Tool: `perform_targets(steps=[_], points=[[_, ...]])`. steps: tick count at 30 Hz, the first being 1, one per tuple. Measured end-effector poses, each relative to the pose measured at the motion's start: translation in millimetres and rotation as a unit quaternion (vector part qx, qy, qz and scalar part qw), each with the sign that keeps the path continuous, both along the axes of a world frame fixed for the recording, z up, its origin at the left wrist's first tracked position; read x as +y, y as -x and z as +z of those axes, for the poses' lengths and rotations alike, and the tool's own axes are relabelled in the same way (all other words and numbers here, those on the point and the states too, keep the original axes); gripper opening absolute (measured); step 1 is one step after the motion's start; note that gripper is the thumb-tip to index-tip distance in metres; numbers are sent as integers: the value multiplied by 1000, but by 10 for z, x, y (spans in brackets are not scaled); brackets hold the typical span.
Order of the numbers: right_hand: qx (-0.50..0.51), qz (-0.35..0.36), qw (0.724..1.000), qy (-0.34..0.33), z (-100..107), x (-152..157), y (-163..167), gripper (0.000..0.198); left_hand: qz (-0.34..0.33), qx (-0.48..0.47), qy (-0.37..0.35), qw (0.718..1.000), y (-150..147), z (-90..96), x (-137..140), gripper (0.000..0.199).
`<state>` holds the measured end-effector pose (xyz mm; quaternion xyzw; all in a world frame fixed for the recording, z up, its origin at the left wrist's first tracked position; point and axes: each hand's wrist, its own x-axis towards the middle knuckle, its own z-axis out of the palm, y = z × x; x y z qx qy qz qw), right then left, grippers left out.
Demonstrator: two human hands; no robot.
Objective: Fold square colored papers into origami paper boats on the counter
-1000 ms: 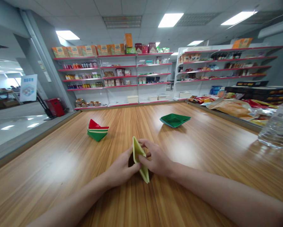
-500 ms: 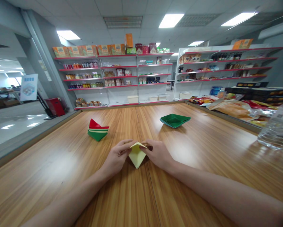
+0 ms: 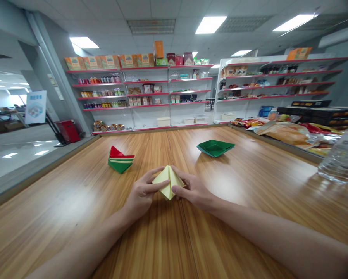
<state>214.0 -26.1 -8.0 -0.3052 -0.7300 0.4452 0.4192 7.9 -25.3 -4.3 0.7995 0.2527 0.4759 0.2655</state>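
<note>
Left grip: I have it pinching the left side of the yellow paper, one finger laid across the facet facing me, another reaching up near the peak.
Right grip: I have it pinching the same piece from the other side, thumb against the front by the central fold, the other fingers partly hidden behind.
Yellow paper: between both grips, folded into a pointed form with a crease down its middle; I cannot tell whether its underside touches the worktop.
Red-topped stack: beyond the left grip and off to its left, folded pieces nested together, red uppermost, green and pale layers beneath.
Green dish shape: beyond the right grip, a little to its right, hollow side up, a bluish layer showing below its rim.
Worktop: wood-grained, beneath and around both grips.
Clear bottle: well to the right of the right grip, cut by the edge of my view.
Packets: past the right grip, far right, black boxes behind them.
Shelves: far beyond both grips, white with red edging.
</note>
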Motion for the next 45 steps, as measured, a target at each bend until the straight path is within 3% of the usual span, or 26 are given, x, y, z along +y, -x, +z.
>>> perform_targets(steps=[3,8,11,14,17,34,45], points=[[-25,-53,997,-59,0,-12,25,74,-6,35,-33,999,1,26,-42,33],[-55,-84,987,-128,26,-44,52,69,-25,57,-17,998,8,91,-132,36],[-73,-99,979,-162,50,-50,56,66,7,54,-10,998,-8,80,-150,30],[-76,-95,974,-192,55,-45,56,63,60,33,25,997,-36,29,-141,38],[-82,-91,969,-214,47,-40,50,62,52,12,82,995,-53,-12,-126,54],[-111,-91,962,-233,53,-77,48,55,38,41,90,994,-47,60,-175,42],[-139,-114,953,-243,29,-61,34,39,28,22,53,998,-21,-30,-116,30]])
